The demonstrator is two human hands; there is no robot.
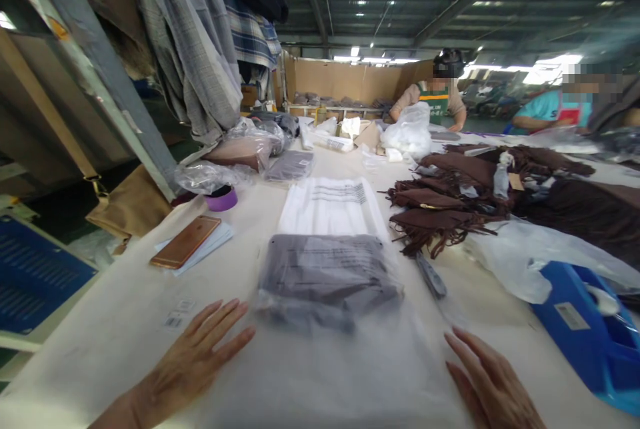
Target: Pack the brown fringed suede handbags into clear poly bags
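A clear plastic bag with a folded grey cloth item (327, 266) inside lies flat on the table in front of me. The bag's cloudy near end spreads toward me between my hands. To its left, my left hand (197, 349) is open with fingers stretched out, near a small barcode label (179, 314). On the other side, my right hand (490, 379) is open at the bag's right edge, fingers extended. Neither hand holds anything. Beyond the grey item lies a stack of white printed plastic bags (333, 206). A grey-handled cutter (431, 276) rests to the right.
At left are a phone (186, 242) on paper and a roll of purple tape (221, 199). Brown fringed cloth pieces (450, 192) pile up at right, behind a blue tape dispenser (575, 322). Clothes (190, 42) hang at left. Two people work across the table.
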